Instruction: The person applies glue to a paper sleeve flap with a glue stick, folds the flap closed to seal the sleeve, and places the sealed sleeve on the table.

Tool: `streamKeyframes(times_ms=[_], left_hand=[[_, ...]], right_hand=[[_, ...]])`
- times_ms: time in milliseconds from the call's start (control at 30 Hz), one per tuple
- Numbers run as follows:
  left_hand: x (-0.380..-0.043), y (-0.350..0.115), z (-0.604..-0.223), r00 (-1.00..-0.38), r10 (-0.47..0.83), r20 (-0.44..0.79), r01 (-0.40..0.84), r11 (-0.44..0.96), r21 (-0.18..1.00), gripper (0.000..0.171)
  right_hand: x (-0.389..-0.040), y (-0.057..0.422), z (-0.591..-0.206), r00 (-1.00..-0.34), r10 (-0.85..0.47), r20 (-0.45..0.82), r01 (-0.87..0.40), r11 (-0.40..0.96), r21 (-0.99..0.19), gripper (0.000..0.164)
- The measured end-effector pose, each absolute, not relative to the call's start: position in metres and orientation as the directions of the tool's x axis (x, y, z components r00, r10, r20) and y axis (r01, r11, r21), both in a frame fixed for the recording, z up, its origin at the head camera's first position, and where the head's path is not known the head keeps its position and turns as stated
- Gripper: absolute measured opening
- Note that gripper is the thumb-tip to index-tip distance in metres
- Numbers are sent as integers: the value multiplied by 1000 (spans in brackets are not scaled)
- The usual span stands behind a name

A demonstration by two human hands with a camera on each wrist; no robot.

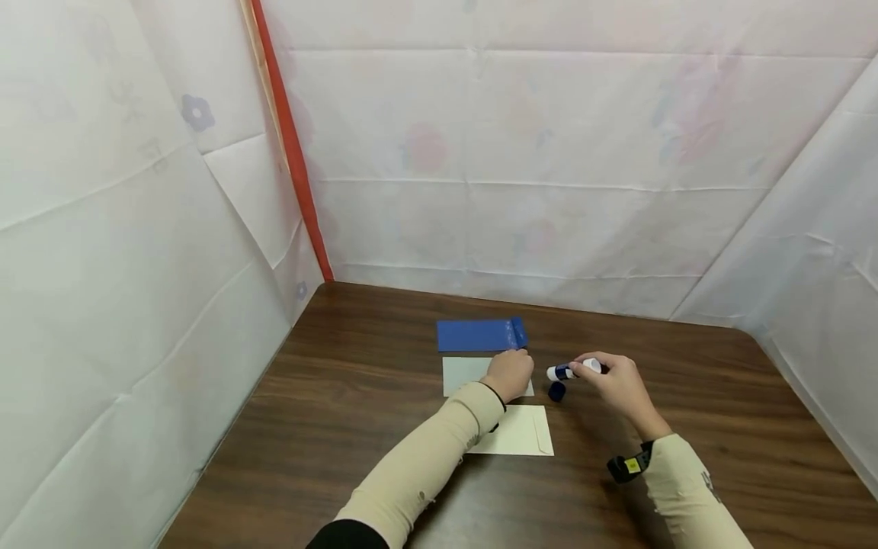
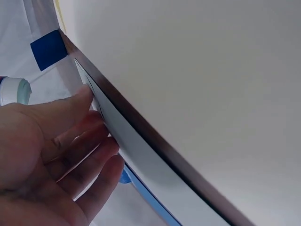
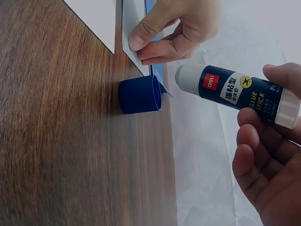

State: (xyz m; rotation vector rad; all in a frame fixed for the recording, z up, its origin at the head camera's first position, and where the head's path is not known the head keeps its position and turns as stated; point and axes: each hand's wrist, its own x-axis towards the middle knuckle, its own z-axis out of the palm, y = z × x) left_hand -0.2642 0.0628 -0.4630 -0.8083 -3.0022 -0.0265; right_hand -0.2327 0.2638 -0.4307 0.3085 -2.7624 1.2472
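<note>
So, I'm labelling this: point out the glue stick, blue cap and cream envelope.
Glue stick (image 3: 232,89), right wrist view, printed label.
Blue cap (image 3: 137,95), right wrist view, outer side.
Cream envelope (image 1: 519,433), head view, upward face.

The left sleeve (image 1: 418,469) was pale cream, wrinkled and close-fitting, with a broad cuff (image 1: 484,404) and small dark marks along its lower side; black cloth (image 1: 347,535) showed at its upper end, a thin black band (image 1: 492,392) at the wrist; the right sleeve (image 1: 689,496) matched in cream, with dark lettering (image 1: 711,486); below its edge sat a black wrist device (image 1: 620,471) bearing a yellow square (image 1: 632,465); the fingers (image 2: 104,185) were bare.
</note>
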Motion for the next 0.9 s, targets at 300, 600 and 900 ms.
streamKeyframes(times_ms=[300,600,900], left_hand=[[-260,63,-465,-856,517,17,517,856,-10,16],[-258,64,-459,-856,516,-21,517,855,-49,26],[-257,69,-463,-856,517,9,516,855,-46,15]], right_hand=[[-234,262,-432,-975,-151,161,-221,637,-738,29],[-234,259,-430,-977,-152,152,-214,630,-747,30],[-234,260,-431,-978,-146,147,-207,637,-743,31]])
